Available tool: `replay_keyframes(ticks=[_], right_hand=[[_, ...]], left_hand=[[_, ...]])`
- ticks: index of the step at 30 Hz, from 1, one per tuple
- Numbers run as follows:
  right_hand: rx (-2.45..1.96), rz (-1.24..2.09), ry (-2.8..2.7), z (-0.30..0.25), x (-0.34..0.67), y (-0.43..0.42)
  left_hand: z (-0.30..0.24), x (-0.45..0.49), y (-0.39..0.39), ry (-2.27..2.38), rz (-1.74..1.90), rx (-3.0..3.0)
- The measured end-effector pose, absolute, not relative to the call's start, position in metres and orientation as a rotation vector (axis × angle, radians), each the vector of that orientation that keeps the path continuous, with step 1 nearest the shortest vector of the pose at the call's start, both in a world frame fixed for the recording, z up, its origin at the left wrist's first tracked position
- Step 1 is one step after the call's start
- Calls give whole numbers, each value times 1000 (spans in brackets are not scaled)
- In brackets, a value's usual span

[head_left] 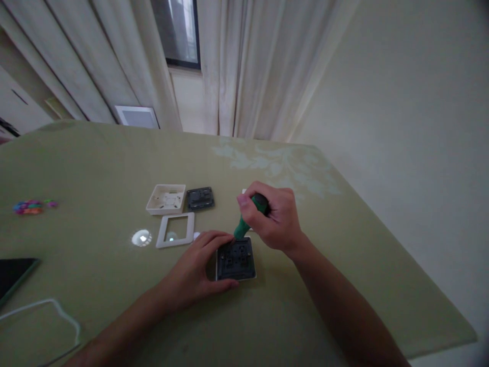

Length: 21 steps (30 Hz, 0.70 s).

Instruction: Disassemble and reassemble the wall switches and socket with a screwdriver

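Note:
A dark square socket module [237, 260] with a pale rim lies on the green table [305, 285]. My left hand [194, 270] grips its left side, fingers curled around the edge. My right hand [273, 216] is closed round a green-handled screwdriver [248, 216], whose tip points down onto the module's top left corner. Behind them lie a white square frame [175, 230], a white back box [166, 198] and a dark grey insert plate [200, 198].
A small shiny round piece [141, 238] lies left of the frame. Colourful small bits [32, 206] lie at the far left. A dark flat object [15, 272] and a clear outline [42, 326] sit near the left front. Curtains [252, 66] hang behind; the table's right edge is close.

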State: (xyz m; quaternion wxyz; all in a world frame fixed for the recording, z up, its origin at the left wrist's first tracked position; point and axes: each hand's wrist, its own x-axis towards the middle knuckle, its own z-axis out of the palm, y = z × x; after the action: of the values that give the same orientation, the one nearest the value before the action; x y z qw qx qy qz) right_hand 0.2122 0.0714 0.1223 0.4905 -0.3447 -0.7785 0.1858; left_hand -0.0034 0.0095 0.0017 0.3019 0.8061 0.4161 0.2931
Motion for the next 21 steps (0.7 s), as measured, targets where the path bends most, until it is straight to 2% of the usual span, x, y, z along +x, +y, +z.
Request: replay_keyframes(ticks=[21], right_hand=[[-829, 422, -1936, 126, 212, 67]], left_hand=[[1, -4, 9, 1093, 784, 2146]])
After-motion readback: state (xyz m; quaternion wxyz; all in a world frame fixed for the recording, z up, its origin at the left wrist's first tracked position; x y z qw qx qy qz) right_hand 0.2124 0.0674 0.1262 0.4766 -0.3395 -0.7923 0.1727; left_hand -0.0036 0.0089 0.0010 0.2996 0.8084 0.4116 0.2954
